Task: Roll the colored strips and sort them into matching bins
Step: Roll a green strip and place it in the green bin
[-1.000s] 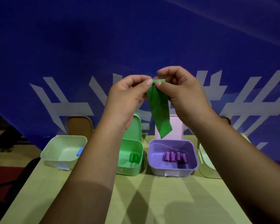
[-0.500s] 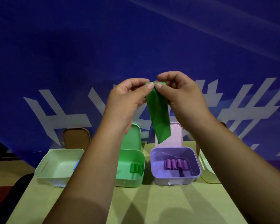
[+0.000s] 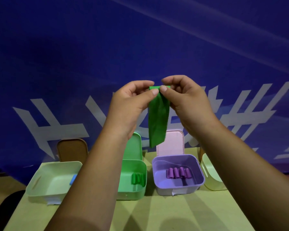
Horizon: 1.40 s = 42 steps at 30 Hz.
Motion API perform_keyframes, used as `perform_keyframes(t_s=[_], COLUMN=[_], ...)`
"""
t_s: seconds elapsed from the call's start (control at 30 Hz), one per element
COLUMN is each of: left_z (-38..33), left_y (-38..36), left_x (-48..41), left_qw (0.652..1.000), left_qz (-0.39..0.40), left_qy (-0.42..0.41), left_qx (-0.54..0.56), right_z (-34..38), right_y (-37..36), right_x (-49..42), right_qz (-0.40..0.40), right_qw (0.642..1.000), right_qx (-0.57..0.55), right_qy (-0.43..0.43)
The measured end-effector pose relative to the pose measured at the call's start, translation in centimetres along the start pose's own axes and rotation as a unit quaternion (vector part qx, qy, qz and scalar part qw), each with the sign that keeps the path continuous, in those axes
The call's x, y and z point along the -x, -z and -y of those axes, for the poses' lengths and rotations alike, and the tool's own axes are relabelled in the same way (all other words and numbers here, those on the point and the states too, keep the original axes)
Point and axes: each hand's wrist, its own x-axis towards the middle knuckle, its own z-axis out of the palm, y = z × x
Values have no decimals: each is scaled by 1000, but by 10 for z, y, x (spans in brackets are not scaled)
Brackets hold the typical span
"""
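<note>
Green, the strip (image 3: 158,119) hangs in the air at the middle of the view, its top edge turned over into a small fold and pinched from both sides: the left hand (image 3: 132,104) clamps it between thumb and forefinger at 9 o'clock of the fold, and the right hand (image 3: 188,100) clamps it the same way at 3 o'clock, the two thumb tips almost touching. The rest of the strip dangles loose and unrolled toward 6 o'clock, its lower end hanging in front of the upright pink lid (image 3: 171,142). Both forearms reach up from the bottom corners of the view. Below the hands, on a pale yellow-green table (image 3: 157,214), a row of open bins stands along the far edge. At 6 o'clock from the strip, slightly left, sits the green bin (image 3: 132,192) with its green lid (image 3: 135,147) raised behind it and a few green rolls (image 3: 138,179) lying inside. Just beside it at 3 o'clock is the purple bin (image 3: 178,189), holding four purple rolls (image 3: 178,172) side by side. Further toward 9 o'clock stands a pale bin (image 3: 40,182) with a blue piece (image 3: 73,179) in it, partly hidden by the left forearm, and a brown lid (image 3: 72,150) upright behind it. At the far 3 o'clock end, a cream bin (image 3: 210,174) shows only in part behind the right forearm. A blue backdrop (image 3: 140,47) with white markings fills the upper view.
</note>
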Motion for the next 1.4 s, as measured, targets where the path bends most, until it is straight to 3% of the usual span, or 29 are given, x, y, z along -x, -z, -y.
perform_keyframes(t_s=[0.7, 1.07, 1.4], left_z=[5, 6, 10], left_y=[16, 13, 5], left_x=[-6, -6, 3], left_qw=[1000, 999, 999], left_qz=[-4, -24, -24], left_qy=[25, -8, 45], left_qx=[0, -26, 16], right_z=[-7, -8, -10], right_y=[-13, -12, -9], right_x=[-3, 1, 4], right_qz=[7, -5, -7], right_qw=[1000, 999, 1000], right_qx=[-28, -29, -25], right_qy=[-2, -27, -7])
